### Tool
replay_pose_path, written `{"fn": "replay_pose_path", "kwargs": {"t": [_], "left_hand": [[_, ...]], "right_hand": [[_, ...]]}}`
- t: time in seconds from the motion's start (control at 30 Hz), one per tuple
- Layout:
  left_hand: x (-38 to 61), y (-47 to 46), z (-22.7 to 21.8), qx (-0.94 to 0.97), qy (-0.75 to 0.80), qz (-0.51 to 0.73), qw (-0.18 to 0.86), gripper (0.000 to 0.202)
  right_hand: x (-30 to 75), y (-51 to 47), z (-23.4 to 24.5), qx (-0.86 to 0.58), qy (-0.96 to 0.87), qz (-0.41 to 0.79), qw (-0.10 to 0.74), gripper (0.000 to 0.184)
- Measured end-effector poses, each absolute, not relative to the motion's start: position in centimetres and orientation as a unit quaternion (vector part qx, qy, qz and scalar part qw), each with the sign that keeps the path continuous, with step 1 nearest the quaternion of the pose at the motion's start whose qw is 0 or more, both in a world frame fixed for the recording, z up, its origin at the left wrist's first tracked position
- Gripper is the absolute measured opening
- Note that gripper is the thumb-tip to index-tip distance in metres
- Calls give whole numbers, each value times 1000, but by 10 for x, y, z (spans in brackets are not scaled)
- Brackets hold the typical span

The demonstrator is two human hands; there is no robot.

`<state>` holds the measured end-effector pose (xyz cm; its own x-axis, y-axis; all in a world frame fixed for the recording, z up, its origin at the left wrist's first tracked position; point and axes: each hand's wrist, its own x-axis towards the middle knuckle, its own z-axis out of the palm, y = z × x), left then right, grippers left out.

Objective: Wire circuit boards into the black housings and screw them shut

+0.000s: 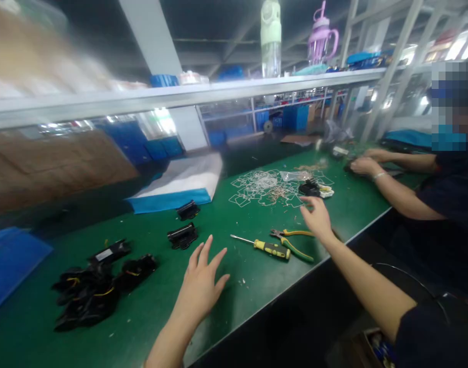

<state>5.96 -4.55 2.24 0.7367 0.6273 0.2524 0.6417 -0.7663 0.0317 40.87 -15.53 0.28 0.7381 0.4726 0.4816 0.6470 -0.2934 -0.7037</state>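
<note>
Fingers of the left hand spread wide in the head view, gripping nothing, near a black plastic housing whose long axis runs left to right, right end slightly farther away. The right hand is loosely open with nothing visible in it, beside a cluster of black parts; contact cannot be told. Between the hands on the green workbench, a screwdriver points its blade left, as do the pliers their jaws.
</note>
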Motion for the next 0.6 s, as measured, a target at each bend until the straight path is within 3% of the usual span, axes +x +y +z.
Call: {"fn": "replay_pose_path", "kwargs": {"t": [0.17, 0.37, 0.6], "left_hand": [[71, -63, 8, -931, -328, -160, 2, 49], [68, -52, -20, -922, -338, -188, 22, 39], [57, -48, -21, -909, -358, -213, -16, 32]], "right_hand": [[511, -124, 17, -861, -229, -114, 440, 45], [542, -106, 9, -894, -159, -39, 416, 28], [537, -119, 19, -854, -156, -32, 495, 23]]}}
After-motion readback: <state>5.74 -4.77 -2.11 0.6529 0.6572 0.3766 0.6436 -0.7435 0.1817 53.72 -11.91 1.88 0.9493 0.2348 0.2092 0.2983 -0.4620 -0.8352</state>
